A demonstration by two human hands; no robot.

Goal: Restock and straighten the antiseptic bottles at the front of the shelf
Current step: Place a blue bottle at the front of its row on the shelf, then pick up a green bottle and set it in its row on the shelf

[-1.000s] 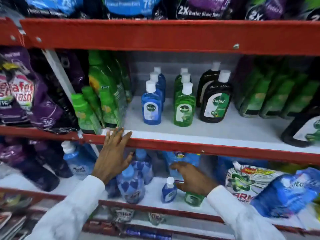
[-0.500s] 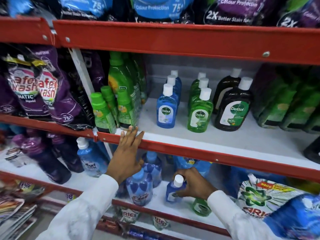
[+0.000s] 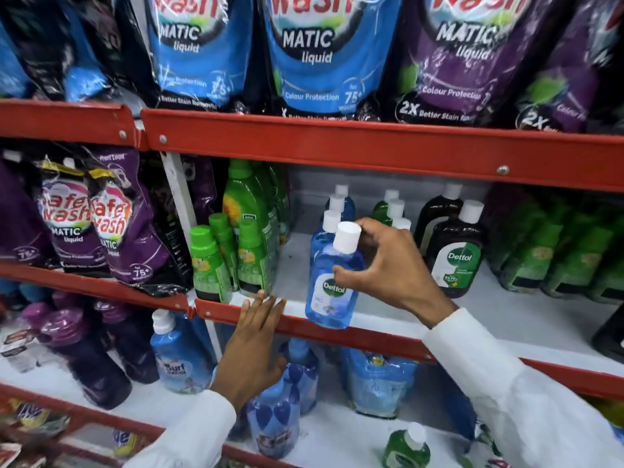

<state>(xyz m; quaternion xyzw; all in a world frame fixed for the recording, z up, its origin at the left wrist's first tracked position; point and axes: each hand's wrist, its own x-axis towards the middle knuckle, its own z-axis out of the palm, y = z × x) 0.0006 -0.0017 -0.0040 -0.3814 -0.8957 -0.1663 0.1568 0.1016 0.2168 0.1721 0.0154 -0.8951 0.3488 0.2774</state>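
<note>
My right hand grips a small blue Dettol bottle with a white cap, tilted, just over the red front lip of the middle shelf. Behind it stands a row of blue Dettol bottles, then a row of green ones, partly hidden by my hand, and dark brown Dettol bottles to the right. My left hand lies flat with fingers spread against the red lip, holding nothing. A small green Dettol bottle rests on the lower shelf.
Green-capped bottles stand left of the blue row; green pouches fill the right. Purple detergent bags hang at left. Blue Surf bottle and blue pouches sit on the lower shelf. A red beam runs overhead.
My right hand lifted the small blue bottle from the lower shelf up to the front of the middle shelf. The view tilted upward. My left hand stayed on the red lip.
</note>
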